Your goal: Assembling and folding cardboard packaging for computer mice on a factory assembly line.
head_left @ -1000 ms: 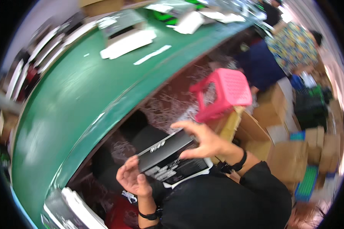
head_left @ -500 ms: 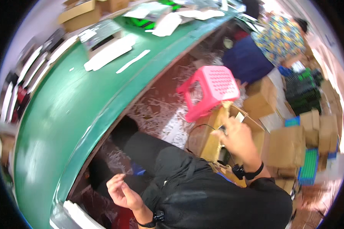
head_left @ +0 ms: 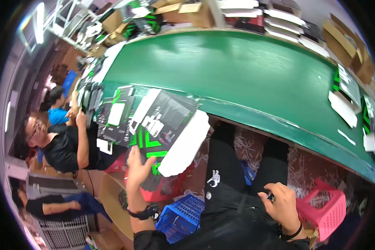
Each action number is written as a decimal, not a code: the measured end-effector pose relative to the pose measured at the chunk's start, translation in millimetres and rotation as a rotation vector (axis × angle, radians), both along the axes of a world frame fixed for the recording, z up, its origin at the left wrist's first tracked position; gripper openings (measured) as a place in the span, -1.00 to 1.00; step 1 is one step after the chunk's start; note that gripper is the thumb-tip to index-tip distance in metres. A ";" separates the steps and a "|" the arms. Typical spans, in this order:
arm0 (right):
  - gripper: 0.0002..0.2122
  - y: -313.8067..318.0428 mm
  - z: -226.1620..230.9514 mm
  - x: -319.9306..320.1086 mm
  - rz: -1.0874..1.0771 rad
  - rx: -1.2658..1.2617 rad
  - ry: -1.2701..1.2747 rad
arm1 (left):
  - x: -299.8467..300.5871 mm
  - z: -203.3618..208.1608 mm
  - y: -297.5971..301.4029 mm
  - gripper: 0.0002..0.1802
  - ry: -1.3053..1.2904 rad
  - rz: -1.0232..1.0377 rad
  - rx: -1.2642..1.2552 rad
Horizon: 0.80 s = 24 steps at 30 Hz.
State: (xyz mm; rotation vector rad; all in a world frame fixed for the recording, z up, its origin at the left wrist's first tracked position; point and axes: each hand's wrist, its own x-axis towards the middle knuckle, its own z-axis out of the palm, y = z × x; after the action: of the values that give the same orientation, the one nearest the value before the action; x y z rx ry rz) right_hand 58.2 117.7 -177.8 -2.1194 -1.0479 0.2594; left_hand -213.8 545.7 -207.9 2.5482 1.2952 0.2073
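My left hand (head_left: 138,171), thumb spread away from the fingers, is at the near edge of a stack of black-and-green flat boxes (head_left: 175,114). Whether it touches them I cannot tell. A white flap (head_left: 187,143) hangs from the stack toward me. My right hand (head_left: 282,204) is over my lap, fingers curled around a small dark object (head_left: 271,196). Most of that object is hidden in the grip, so its kind does not show.
The long green table (head_left: 237,62) curves ahead, with a black-and-green box (head_left: 348,89) at its right. Co-workers (head_left: 64,146) are at the left. Below stand a blue plastic basket (head_left: 181,218), a round brown bin (head_left: 110,196) and a pink stool (head_left: 331,212).
The view has swung left from the cartons to the stacked boxes. My right hand has left the open carton and now grips a small dark object. My left hand has come up to the stack.
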 end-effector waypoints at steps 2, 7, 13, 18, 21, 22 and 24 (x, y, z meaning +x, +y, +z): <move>-0.81 20.7 7.8 9.7 0.008 0.058 -0.042 | 25.6 -3.2 -19.3 0.18 0.087 0.079 0.045; -0.82 45.8 13.8 11.9 0.048 0.195 -0.104 | 25.6 3.9 -3.3 0.16 -0.014 0.216 0.025; -0.80 38.8 -11.0 5.7 0.122 0.116 -0.080 | 54.4 37.0 54.6 0.09 0.073 0.214 0.035; -0.78 33.4 -9.8 7.6 0.084 0.088 -0.087 | 51.9 30.1 107.1 -0.13 0.094 0.251 -0.083; -0.75 32.7 -8.3 12.5 0.060 0.090 -0.077 | 57.5 45.0 93.6 -0.23 0.115 0.201 0.217; -0.74 28.8 -10.7 16.2 0.068 0.039 -0.063 | 63.9 57.5 77.3 -0.25 0.091 0.187 0.345; -0.73 22.4 -14.9 18.8 0.084 -0.006 -0.049 | 70.6 77.8 61.6 -0.30 -0.053 0.104 0.463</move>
State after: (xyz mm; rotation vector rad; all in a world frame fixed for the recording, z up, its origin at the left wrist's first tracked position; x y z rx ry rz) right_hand 77.0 140.1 -192.7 -2.0986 -1.1684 0.2523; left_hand -143.2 607.3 -130.1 2.8181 1.5044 0.6615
